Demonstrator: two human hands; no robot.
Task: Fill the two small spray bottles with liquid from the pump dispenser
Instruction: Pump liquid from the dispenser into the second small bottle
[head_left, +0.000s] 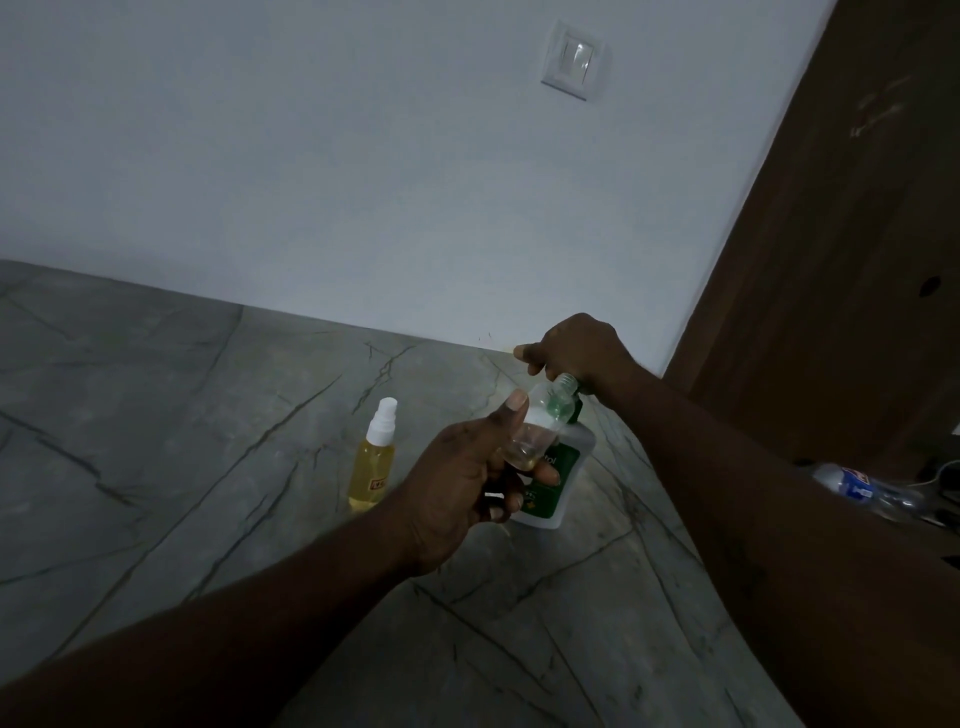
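Nearest us, our left hand (457, 478) grips the uncapped small bottle (540, 415). It is tilted, neck pointing up and right, just under our right hand (576, 348), which curls over the pump dispenser (563, 460) head. We judge the mouth must meet the spout. The other spray bottle (374, 457) stands capped and full to the left on the counter (208, 415).
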